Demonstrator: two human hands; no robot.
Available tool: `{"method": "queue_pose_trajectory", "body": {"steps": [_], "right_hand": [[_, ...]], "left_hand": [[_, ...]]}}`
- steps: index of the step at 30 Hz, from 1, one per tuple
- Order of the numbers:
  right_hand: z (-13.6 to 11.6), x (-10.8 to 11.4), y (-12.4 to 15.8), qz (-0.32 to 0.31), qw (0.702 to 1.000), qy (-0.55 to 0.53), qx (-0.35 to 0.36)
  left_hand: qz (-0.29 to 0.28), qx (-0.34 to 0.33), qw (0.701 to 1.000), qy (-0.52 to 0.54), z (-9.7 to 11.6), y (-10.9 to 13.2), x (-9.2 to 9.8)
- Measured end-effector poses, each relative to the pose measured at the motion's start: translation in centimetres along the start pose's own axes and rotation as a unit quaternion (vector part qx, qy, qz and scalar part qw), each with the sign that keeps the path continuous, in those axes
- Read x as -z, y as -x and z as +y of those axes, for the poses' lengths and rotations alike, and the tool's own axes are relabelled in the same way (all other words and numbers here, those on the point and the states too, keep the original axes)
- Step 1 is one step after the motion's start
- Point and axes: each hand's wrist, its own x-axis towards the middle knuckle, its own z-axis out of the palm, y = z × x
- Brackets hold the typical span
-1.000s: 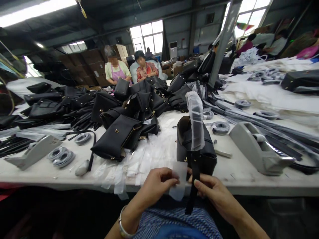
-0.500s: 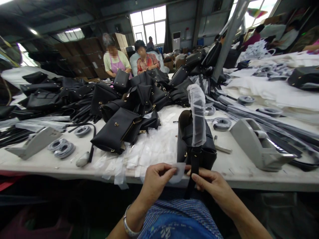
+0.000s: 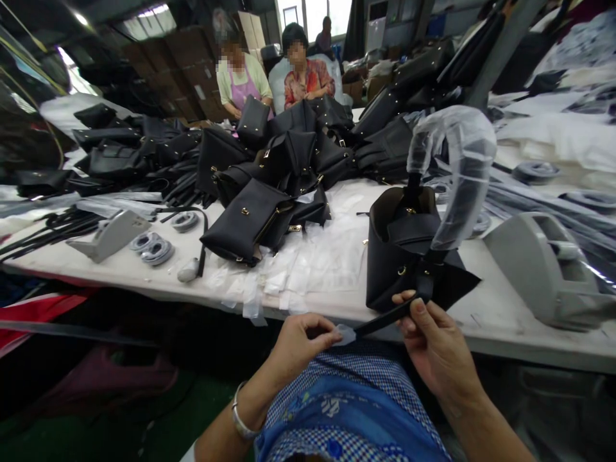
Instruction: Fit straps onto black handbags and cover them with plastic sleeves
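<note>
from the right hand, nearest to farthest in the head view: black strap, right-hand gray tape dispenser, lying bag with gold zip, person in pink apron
From the right hand:
1. Black strap: held in it.
2. Gray tape dispenser: to its right.
3. Bag with gold zip: left, farther back.
4. Person in pink apron: left, far back.

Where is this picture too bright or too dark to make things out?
All in the head view: the paned glass window is washed out white; beneath the long white table, deep shadow hides much; the curved black handle wrapped in clear plastic shows pale highlights.
</note>
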Motion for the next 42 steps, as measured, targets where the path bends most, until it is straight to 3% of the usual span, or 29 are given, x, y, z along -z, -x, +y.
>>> {"method": "queue_pose_trajectory", "body": {"steps": [11, 29, 34, 38, 42], "right_hand": [[0.8, -0.7, 0.1, -0.021, 1.0, 0.01, -0.001], [1.1, -0.3, 0.1, -0.02, 1.0, -0.002, 0.011], [1.5, 0.0, 0.1, -0.035, 0.998, 0.037, 0.036], [2.0, 0.7, -0.1, -0.042, 0.992, 0.109, 0.046], [1.3, 1.0, -0.5, -0.05, 0.976, 0.204, 0.056]], "left_hand": [[-0.011, -0.023, 1.0, -0.013, 0.7, 0.3, -0.5], [-0.003, 0.001, 1.0, 0.018, 0.8, 0.5, -0.7], [-0.002, 0.027, 0.996, 0.086, 0.9, -0.1, -1.7], [0.015, -0.005, 0.995, 0.1, 1.8, -1.1, -3.1], [0.02, -0.028, 0.981, 0.189, 2.9, -2.6, -5.1]]}}
